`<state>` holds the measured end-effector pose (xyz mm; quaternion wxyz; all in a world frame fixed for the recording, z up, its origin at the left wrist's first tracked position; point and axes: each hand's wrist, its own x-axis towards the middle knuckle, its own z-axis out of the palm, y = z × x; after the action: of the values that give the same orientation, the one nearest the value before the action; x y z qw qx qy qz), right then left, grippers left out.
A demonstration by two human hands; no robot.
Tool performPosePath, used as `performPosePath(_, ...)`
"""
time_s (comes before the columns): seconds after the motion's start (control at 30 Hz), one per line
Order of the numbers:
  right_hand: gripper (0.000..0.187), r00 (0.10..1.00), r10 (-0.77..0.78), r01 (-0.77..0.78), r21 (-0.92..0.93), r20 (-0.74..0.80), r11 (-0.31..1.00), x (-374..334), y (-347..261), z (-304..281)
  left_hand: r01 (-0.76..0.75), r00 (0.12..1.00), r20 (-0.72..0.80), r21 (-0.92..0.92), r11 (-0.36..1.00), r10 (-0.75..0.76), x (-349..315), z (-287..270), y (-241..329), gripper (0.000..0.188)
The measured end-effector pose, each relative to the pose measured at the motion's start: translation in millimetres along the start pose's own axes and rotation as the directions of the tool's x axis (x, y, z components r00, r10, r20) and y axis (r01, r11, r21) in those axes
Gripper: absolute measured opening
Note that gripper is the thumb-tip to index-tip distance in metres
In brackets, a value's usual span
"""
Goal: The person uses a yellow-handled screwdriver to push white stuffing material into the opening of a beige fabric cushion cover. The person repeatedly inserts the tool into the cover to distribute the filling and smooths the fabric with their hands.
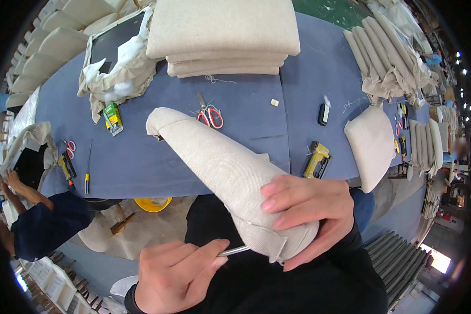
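Observation:
A beige fabric-covered cushion (209, 149) is held up on edge over the front of the table, slanting from upper left to lower right. My right hand (311, 209) grips its lower right end, fingers over the fabric and thumb beneath. Closed in a fist at the bottom, my left hand (178, 272) holds a thin metal rod (234, 251), whose handle is hidden in the fist. The rod's far end meets the cushion's lower corner, where a folded fabric flap (264, 238) sticks out; its tip cannot be seen.
On the blue table (246, 107) lie red-handled scissors (212, 116), a yellow staple gun (317, 160), a green-yellow box (112, 119) and a black marker-like object (324, 113). Stacked cushions (222, 26) stand behind. A co-worker (52, 220) works at left; a yellow bucket (153, 205) sits below.

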<state>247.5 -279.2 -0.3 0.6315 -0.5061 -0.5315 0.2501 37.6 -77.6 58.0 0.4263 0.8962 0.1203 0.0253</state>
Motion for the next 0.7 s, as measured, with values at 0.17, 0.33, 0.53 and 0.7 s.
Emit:
performPosePath(0.17,0.060,0.999,0.050,-0.050,0.037,0.000,0.998,5.7,-6.9,8.3,0.007,1.000,0.019,-0.020,1.000,-0.007,-5.3,-3.6,-4.7,0.016)
performPosePath(0.33,0.070,0.999,-0.027,0.024,-0.107,-0.025,0.994,5.2,-0.8,13.3,-0.014,0.995,0.096,-0.045,0.999,0.019,-10.5,-12.5,-17.0,0.018)
performPosePath(0.53,0.071,0.999,-0.054,0.053,-0.109,-0.005,0.993,6.9,1.0,17.6,-0.032,0.997,0.063,-0.070,0.997,0.037,-22.3,-11.3,-26.2,0.020)
performPosePath(0.7,0.066,0.999,-0.042,0.041,-0.101,-0.003,0.994,10.7,1.5,24.0,-0.007,1.000,0.011,0.028,1.000,0.007,-19.4,-12.3,-13.4,0.016)
